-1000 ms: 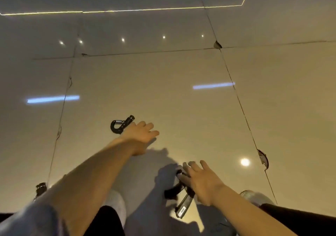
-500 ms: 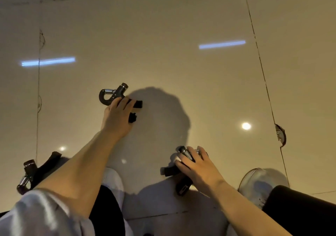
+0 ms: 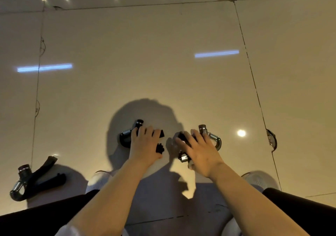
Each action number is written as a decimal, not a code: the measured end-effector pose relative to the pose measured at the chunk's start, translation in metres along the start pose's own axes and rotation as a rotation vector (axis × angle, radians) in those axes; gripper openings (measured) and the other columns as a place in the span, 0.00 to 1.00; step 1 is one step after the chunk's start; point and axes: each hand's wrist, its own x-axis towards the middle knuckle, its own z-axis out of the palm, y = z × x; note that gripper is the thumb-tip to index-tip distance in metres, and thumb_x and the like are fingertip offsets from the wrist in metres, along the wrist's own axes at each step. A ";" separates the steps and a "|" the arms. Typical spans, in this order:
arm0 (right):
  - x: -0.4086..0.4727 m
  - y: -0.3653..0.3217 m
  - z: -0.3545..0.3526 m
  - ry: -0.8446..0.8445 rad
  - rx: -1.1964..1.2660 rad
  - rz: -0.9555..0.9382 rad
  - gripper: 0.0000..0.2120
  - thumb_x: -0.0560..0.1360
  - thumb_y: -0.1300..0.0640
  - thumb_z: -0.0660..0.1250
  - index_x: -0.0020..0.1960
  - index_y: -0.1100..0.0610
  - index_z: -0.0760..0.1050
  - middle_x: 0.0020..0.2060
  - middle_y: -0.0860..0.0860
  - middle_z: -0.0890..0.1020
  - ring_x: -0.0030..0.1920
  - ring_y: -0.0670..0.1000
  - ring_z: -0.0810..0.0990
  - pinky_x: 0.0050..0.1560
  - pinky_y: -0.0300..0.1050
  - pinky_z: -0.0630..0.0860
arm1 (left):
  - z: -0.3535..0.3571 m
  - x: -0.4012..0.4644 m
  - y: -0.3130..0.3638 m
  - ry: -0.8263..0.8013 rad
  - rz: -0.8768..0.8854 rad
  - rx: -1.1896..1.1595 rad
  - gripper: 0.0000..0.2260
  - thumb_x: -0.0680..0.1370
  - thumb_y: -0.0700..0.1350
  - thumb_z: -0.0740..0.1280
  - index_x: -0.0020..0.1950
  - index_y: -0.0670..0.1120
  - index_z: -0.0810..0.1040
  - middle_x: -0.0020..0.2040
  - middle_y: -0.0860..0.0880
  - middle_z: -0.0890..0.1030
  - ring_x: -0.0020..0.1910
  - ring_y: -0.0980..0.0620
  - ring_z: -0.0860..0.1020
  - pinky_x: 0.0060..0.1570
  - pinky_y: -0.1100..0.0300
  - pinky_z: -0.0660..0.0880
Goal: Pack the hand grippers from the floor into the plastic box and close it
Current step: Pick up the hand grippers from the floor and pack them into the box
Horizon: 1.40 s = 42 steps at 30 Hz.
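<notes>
Currently both hands are down on the floor tiles (image 3: 163,63), each on one hand gripper. Left hand (image 3: 145,145) lies over the left gripper (image 3: 127,135); the fingers bend down across its two black handles, whose ends poke out just right of the knuckles, and the spring loop sits just left of the fingertips. Whether the fingers have fully clamped cannot be told; it reads as a grasp being taken. Right hand (image 3: 200,152) covers the right gripper (image 3: 212,137); fingers spread and lightly bent over the handles, spring ring and metal knob exposed just right of the fingers, a label end showing under the palm's left edge. Grip here looks looser, likely still settling.

Judgement: handles are taken rather than springs because they close together and give a firm hold for lifting.

Third gripper (image 3: 34,177) lies well to the left of the left hand, untouched, handles splayed. White shoes (image 3: 258,179) sit either side, nearer the body. Plastic box is not in view, so nothing is packed yet as far as can be seen.
</notes>
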 end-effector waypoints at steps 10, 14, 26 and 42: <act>0.011 -0.011 0.013 0.198 0.137 0.077 0.48 0.51 0.52 0.78 0.69 0.53 0.66 0.61 0.59 0.74 0.47 0.62 0.76 0.53 0.60 0.73 | 0.025 0.001 0.005 0.144 0.302 -0.078 0.40 0.60 0.46 0.76 0.70 0.50 0.64 0.64 0.44 0.73 0.61 0.44 0.74 0.60 0.46 0.72; 0.006 -0.011 0.018 0.222 0.151 0.047 0.42 0.54 0.51 0.76 0.67 0.54 0.70 0.62 0.58 0.73 0.52 0.62 0.75 0.57 0.60 0.70 | 0.017 0.008 0.002 0.004 0.327 -0.043 0.39 0.66 0.48 0.74 0.74 0.50 0.61 0.69 0.43 0.67 0.68 0.43 0.67 0.63 0.47 0.67; -0.020 0.015 -0.033 0.305 0.339 0.101 0.36 0.60 0.41 0.71 0.65 0.53 0.68 0.57 0.56 0.70 0.46 0.59 0.73 0.45 0.52 0.74 | -0.032 -0.002 -0.011 0.212 0.464 -0.041 0.29 0.61 0.52 0.73 0.60 0.48 0.72 0.51 0.46 0.74 0.50 0.48 0.69 0.36 0.55 0.77; -0.156 -0.009 -0.294 0.979 0.456 0.055 0.31 0.65 0.41 0.73 0.63 0.53 0.71 0.63 0.47 0.70 0.56 0.47 0.72 0.53 0.37 0.66 | -0.292 -0.107 0.027 0.775 0.393 -0.299 0.17 0.72 0.58 0.59 0.52 0.49 0.79 0.58 0.50 0.73 0.55 0.54 0.68 0.50 0.58 0.67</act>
